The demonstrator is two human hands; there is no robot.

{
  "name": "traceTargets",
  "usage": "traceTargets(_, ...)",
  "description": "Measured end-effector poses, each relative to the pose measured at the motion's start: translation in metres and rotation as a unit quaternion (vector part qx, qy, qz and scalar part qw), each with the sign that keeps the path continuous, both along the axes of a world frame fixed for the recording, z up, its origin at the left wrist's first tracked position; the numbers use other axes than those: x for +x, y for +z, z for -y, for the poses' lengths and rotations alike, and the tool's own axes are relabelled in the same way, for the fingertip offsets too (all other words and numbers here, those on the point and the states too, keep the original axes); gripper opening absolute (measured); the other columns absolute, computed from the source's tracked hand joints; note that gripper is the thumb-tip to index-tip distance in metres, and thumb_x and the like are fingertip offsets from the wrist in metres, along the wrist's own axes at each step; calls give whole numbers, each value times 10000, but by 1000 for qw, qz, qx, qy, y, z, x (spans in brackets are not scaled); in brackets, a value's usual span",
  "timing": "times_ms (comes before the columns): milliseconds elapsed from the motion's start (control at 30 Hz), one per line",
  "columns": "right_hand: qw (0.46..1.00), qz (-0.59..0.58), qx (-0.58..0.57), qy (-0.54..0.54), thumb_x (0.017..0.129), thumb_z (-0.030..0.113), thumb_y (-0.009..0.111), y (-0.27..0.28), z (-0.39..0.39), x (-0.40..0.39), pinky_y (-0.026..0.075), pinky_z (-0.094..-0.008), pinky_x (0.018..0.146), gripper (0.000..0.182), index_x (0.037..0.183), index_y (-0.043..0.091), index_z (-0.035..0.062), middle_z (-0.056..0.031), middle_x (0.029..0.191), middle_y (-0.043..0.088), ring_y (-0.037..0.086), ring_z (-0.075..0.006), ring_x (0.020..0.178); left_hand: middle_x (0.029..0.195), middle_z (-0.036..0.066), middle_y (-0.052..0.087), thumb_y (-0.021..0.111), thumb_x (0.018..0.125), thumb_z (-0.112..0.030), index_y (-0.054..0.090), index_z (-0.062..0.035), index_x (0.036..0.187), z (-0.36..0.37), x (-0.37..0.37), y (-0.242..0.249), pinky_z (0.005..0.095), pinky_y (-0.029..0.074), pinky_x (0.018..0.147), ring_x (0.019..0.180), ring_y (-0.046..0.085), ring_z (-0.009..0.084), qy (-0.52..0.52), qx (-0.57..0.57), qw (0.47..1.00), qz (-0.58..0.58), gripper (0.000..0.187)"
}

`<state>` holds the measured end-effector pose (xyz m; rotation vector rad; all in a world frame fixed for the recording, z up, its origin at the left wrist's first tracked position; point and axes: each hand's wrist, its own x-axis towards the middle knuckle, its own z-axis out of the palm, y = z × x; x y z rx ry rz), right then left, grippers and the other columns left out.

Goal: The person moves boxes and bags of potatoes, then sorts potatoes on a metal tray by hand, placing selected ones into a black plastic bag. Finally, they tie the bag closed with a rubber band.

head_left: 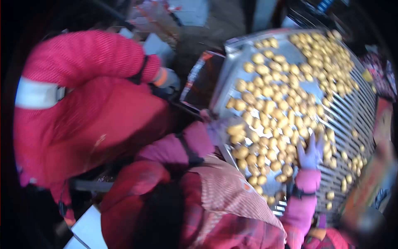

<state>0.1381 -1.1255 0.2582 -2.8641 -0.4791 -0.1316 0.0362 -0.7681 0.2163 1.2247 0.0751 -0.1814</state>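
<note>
Many small yellow potatoes (269, 120) lie on a metal tray (293, 54) with a slatted section on its right side. My right hand (310, 153), in a pale lavender glove, reaches in from the lower right with its fingers spread among the potatoes. At the tray's near-left edge is my left hand (222, 126), gloved too and blurred by motion. A few potatoes sit right against its fingertips; whether it grips them is not clear. Pink sleeves cover both of my forearms.
A co-worker in a red padded jacket (91, 54) leans in at the left, one gloved hand (168, 81) near a dark crate (203, 83). Cardboard boxes (371, 178) stand beyond the tray's right side. A white box (89, 228) is at the lower left.
</note>
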Motion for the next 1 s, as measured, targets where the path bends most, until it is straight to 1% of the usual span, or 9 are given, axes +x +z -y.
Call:
traceTargets(33,998,51,16,38,769,336,701,-16,4,17,292,-532,1062,658,1335,489,77,-260,1419,368,343,-469,1295,816,63,600,482,939,-383,627,-20,994,-11,17,8,286,490,740,765,583,161,-145,-346,906,-195,395)
traceTargets(100,998,-1,-57,-5,787,399,671,-24,-11,49,268,-525,1088,696,1387,440,134,-213,1437,370,272,-445,1349,835,72,619,432,923,-488,628,-22,1001,-9,14,31,318,505,684,796,597,176,-84,-158,961,-211,512)
traceTargets(300,981,-26,-42,-185,796,571,576,-41,-55,104,285,-503,1089,740,1441,339,296,-174,1484,298,257,-402,1368,943,82,630,476,932,-428,571,-17,1109,-2,14,59,308,500,717,845,603,180,-65,-189,942,-271,458)
traceTargets(400,999,8,26,-29,751,512,637,-32,-73,42,353,-546,1008,617,1294,507,248,-180,1424,370,351,-439,1283,1003,91,634,452,940,-434,552,-22,1147,-1,15,39,313,497,751,891,609,200,-66,-145,962,-223,472)
traceTargets(433,1000,-13,-15,17,747,482,640,-25,-74,14,359,-566,966,594,1283,517,257,-169,1400,397,371,-431,1272,1085,114,623,402,959,-437,524,-28,1200,-13,10,-1,330,487,812,950,605,227,-106,27,984,-140,491)
traceTargets(567,997,-12,-4,70,744,350,665,4,-73,-78,360,-531,916,563,1272,537,202,-153,1386,427,432,-406,1208,1135,133,606,399,969,-413,509,-30,1226,8,29,55,347,486,828,984,600,241,-104,-173,940,-275,474)
traceTargets(800,932,-58,336,-119,822,81,623,48,-30,-115,499,-395,739,206,1017,621,12,-170,877,630,627,-328,839,1076,122,615,502,895,-523,533,-52,1181,28,37,58,375,529,782,914,625,236,-162,-113,935,-294,551)
traceTargets(933,947,150,65,-277,821,275,650,-5,41,-94,427,-451,893,390,1128,617,37,-203,1086,583,545,-364,1015,1064,136,609,490,914,-509,525,-32,1155,36,39,63,361,539,759,890,636,231,-215,-91,937,-258,535)
traceTargets(1000,953,32,9,-301,803,343,662,-27,49,-94,396,-448,962,493,1207,588,70,-217,1166,549,510,-380,1093,1068,127,609,469,926,-506,522,-34,1158,46,45,81,339,546,714,881,643,232,-228,-42,938,-258,528)
